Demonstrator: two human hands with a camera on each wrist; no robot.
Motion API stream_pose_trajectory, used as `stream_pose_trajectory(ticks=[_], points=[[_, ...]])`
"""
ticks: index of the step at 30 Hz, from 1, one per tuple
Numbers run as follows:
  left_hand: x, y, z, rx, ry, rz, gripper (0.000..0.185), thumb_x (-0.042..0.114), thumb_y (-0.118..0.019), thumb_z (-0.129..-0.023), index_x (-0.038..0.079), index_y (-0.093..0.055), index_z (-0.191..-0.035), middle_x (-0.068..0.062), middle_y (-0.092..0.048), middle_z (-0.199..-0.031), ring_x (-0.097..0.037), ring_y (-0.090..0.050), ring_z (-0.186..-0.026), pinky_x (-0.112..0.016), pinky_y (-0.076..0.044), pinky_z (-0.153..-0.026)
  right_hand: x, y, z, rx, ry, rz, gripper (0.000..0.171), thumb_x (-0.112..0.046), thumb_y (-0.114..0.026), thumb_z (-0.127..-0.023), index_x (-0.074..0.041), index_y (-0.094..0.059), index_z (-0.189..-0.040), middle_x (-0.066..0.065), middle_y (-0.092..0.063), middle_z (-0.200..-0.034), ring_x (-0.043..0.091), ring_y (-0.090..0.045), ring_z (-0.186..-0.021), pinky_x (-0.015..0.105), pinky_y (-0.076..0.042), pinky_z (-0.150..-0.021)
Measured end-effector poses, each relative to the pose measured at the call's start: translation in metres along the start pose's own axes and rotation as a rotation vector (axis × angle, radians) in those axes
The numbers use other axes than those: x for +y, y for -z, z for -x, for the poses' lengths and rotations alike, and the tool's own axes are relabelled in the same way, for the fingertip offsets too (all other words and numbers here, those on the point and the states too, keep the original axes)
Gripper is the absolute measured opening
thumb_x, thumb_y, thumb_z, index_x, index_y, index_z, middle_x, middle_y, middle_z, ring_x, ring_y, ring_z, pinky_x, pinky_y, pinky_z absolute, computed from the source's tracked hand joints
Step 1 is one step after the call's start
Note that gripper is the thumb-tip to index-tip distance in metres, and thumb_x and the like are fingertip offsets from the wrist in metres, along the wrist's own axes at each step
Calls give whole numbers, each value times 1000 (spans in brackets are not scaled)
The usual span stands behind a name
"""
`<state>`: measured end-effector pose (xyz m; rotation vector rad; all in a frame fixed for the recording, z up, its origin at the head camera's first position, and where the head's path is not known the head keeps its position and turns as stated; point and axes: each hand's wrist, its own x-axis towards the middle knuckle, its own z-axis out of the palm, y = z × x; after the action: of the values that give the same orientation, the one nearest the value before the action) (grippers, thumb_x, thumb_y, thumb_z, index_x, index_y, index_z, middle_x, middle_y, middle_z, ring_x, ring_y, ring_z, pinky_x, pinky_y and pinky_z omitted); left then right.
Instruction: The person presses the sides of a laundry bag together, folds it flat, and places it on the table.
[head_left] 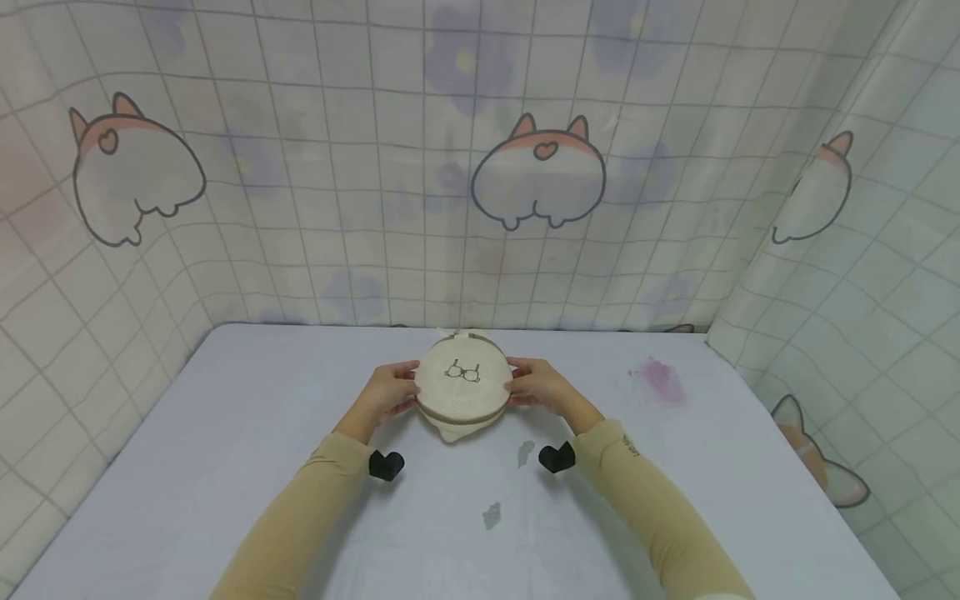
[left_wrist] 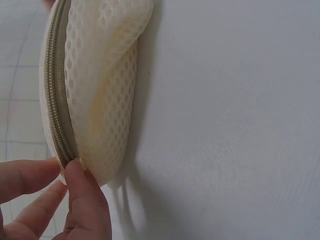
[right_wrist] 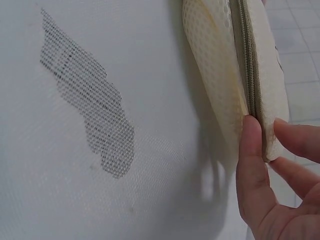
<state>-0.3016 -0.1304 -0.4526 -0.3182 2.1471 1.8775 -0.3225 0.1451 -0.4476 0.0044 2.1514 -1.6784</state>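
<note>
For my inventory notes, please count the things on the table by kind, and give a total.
Mesh laundry pouch, held between the left hand and right hand: 1
Grey marks on the table: 2
Pink stain: 1
Total: 4

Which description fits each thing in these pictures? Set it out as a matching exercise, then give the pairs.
Things:
1. mesh pouch
2. zipper
3. pink stain
4. left hand

Descriptions:
A. olive-brown, runs round the pouch's edge
B. on the sheet, to the right of the hands
C. cream, round, with a small line drawing on top
D. holds the pouch's left side

Pairs: 1-C, 2-A, 3-B, 4-D
</note>
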Motion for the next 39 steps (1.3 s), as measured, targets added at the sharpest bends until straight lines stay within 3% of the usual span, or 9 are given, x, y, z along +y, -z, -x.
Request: stream_pose_trajectory(ticks=[7,17,35,39], points=[[-1,-2,1,-2,-14,-21,62,-12,-56,-93,0,-46,-153,-20,-48,-139,-24,-56,-106,-37,-54,-95,0,-1,0,-2,7,35,65,10,-62,-95,4,-37,-155,15,-50,-118,15,-61,-79,30,-61,-79],[-4,0,-1,-7,-33,-53,60,-13,-56,-92,-2,-48,-151,-21,-48,-138,-22,-55,-100,-30,-56,-85,1,0,-5,-2,-11,42,65,11,-62,-95,5,-38,-155,13,-47,-115,15,-61,-76,28,-60,-76],[0,-1,1,-9,-56,-84,60,-15,-57,-90,-4,-49,-149,-22,-52,-132,-22,-57,-97,-33,-57,-88,-1,1,-4,18,-20,74,64,10,-64,-95,4,-41,-154,14,-49,-114,16,-61,-79,30,-60,-80],[-1,0,2,-10,-72,-79,62,-16,-57,-88,-6,-49,-148,-21,-52,-127,-22,-57,-93,-32,-58,-83,-1,0,-6,13,-19,58,64,10,-64,-95,4,-41,-154,13,-48,-112,15,-61,-78,31,-61,-81]])
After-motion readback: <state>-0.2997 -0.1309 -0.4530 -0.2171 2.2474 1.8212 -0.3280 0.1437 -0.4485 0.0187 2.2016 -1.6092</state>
